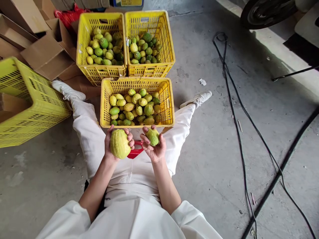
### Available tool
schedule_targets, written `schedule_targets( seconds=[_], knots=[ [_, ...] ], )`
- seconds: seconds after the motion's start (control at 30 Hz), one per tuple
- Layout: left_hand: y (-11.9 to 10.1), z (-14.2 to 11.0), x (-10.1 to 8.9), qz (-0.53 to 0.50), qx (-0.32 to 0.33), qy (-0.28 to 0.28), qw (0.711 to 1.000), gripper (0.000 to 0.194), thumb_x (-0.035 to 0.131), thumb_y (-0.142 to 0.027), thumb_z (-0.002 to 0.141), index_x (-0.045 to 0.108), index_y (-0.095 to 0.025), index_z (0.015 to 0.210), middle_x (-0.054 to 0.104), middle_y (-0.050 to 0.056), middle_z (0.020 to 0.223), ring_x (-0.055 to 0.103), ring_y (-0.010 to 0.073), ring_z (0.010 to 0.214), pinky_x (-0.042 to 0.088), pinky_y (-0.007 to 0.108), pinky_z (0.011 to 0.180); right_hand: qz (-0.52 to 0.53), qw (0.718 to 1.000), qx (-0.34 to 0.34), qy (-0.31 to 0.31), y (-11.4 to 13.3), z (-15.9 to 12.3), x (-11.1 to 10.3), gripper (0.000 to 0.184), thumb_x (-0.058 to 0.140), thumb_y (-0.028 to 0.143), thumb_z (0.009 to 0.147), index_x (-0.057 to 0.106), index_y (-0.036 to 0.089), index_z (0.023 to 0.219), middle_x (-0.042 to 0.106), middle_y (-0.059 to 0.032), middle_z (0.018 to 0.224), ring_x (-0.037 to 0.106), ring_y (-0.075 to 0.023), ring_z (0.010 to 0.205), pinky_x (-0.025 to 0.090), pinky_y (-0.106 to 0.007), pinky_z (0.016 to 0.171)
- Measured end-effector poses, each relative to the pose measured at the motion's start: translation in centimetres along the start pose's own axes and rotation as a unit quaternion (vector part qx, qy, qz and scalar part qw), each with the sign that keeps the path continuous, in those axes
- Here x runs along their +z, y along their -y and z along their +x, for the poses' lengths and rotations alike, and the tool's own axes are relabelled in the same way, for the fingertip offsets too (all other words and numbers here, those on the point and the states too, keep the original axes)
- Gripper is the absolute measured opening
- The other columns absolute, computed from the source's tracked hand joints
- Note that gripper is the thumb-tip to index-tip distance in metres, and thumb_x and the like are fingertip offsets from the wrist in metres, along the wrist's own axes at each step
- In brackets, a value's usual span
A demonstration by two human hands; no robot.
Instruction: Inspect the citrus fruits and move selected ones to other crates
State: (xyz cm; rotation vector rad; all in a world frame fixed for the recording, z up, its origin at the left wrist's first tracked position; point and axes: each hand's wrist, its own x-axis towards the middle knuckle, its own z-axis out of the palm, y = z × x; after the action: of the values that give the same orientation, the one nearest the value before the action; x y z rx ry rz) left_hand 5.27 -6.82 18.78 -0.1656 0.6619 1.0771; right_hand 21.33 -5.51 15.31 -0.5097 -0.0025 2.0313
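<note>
My left hand (111, 141) is closed around a large, bumpy yellow-green citron (120, 144), its fingers curled over the right side. A smaller, greener citrus fruit (153, 137) sits in the fingers of my right hand (157, 150). Both hands are above my lap, just short of the front yellow crate (171, 113). That crate stands between my legs and holds many yellow and green fruits (136, 98). Part of a red plastic object (135, 153) shows between my hands; the rest is hidden.
Behind stand two more yellow crates of fruit, a left one (81, 43) and a right one (170, 39). A tilted crate (47, 99) and cardboard boxes (48, 54) lie at the left. Black cables (240, 142) cross the floor at the right, near a wheel (266, 13).
</note>
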Motion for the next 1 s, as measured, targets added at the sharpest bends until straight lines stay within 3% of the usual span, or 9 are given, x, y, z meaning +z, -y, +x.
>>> schedule_targets(
  seconds=[0.1,0.2,0.33,0.4,0.5,0.6,0.67,0.83,1.0],
  knots=[
    [-0.17,0.12,0.01,-0.025,0.008,-0.029,0.999,0.064,0.019,-0.059,0.090,0.061,-0.013,0.076,0.055,0.007,0.065,0.055,0.0167,0.054,0.050,0.031,0.049,0.014,1.000,0.004,-0.018,0.15,0.02,0.27,0.026,0.066,0.044,0.074,0.063,0.028,0.093,0.061,-0.0026,0.093,0.046,-0.0099,0.062,0.039,-0.014,0.037],
    [-0.09,0.01,0.17,-0.053,0.029,-0.039,0.997,0.056,0.026,-0.052,0.089,0.065,-0.011,0.093,0.062,0.010,0.078,0.061,0.0207,0.067,0.056,0.039,0.066,0.020,0.999,0.009,-0.032,0.39,-0.09,0.41,0.026,0.059,0.040,0.078,0.064,0.029,0.102,0.063,-0.0027,0.109,0.058,-0.0133,0.083,0.054,-0.021,0.058],
    [0.18,-0.28,0.44,-0.062,0.035,-0.058,0.996,0.042,0.035,-0.037,0.088,0.063,-0.015,0.111,0.066,0.011,0.093,0.064,0.0276,0.092,0.050,0.050,0.088,0.000,0.999,0.007,-0.041,0.47,-0.29,0.30,0.034,0.060,0.030,0.076,0.063,0.031,0.109,0.061,-0.0005,0.121,0.059,-0.0166,0.106,0.056,-0.029,0.082],
    [0.35,-0.32,0.45,-0.051,0.036,-0.061,0.996,0.040,0.038,-0.040,0.089,0.062,-0.016,0.109,0.066,0.011,0.095,0.064,0.0276,0.093,0.052,0.045,0.083,-0.010,0.999,-0.004,-0.036,0.29,-0.32,0.14,0.040,0.066,0.030,0.073,0.063,0.031,0.112,0.061,-0.0006,0.118,0.060,-0.0162,0.102,0.057,-0.030,0.082],
    [0.61,-0.23,0.28,-0.046,0.046,-0.028,0.998,0.042,0.044,-0.051,0.086,0.062,-0.015,0.099,0.063,0.010,0.089,0.062,0.0200,0.073,0.052,0.031,0.062,0.003,0.999,-0.029,-0.024,-0.11,-0.22,-0.12,0.043,0.075,0.029,0.065,0.064,0.032,0.107,0.062,0.0004,0.101,0.057,-0.0127,0.085,0.056,-0.022,0.064],
    [0.70,-0.09,0.06,-0.046,0.054,-0.001,0.997,0.038,0.049,-0.051,0.083,0.060,-0.016,0.094,0.059,0.006,0.081,0.057,0.0157,0.065,0.051,0.027,0.056,0.021,0.999,-0.033,-0.018,-0.32,-0.03,-0.22,0.030,0.079,0.027,0.062,0.065,0.029,0.088,0.058,0.0012,0.088,0.051,-0.0101,0.071,0.045,-0.013,0.046],
    [0.61,-0.02,-0.04,-0.045,0.047,0.000,0.998,0.038,0.048,-0.050,0.084,0.060,-0.016,0.095,0.058,0.005,0.081,0.057,0.0153,0.066,0.052,0.027,0.058,0.026,0.999,-0.027,-0.019,-0.25,0.09,-0.10,0.021,0.077,0.030,0.066,0.064,0.026,0.081,0.058,0.0004,0.087,0.049,-0.0095,0.069,0.042,-0.013,0.044],
    [0.24,0.03,0.12,-0.081,0.050,-0.005,0.995,0.051,0.037,-0.059,0.087,0.062,-0.016,0.099,0.061,0.007,0.083,0.060,0.0178,0.072,0.055,0.032,0.065,0.029,0.999,0.010,-0.022,0.22,0.16,0.38,0.025,0.062,0.035,0.076,0.065,0.024,0.099,0.063,-0.0042,0.102,0.057,-0.0138,0.081,0.053,-0.022,0.060],
    [0.31,-0.26,0.74,-0.080,0.055,-0.053,0.994,0.039,0.041,-0.043,0.085,0.063,-0.015,0.102,0.066,0.011,0.094,0.065,0.0262,0.093,0.054,0.045,0.083,-0.050,0.998,0.009,-0.047,-0.18,0.13,0.12,0.036,0.058,0.030,0.077,0.061,0.027,0.113,0.062,-0.0044,0.119,0.060,-0.0198,0.098,0.054,-0.036,0.078]
  ],
)
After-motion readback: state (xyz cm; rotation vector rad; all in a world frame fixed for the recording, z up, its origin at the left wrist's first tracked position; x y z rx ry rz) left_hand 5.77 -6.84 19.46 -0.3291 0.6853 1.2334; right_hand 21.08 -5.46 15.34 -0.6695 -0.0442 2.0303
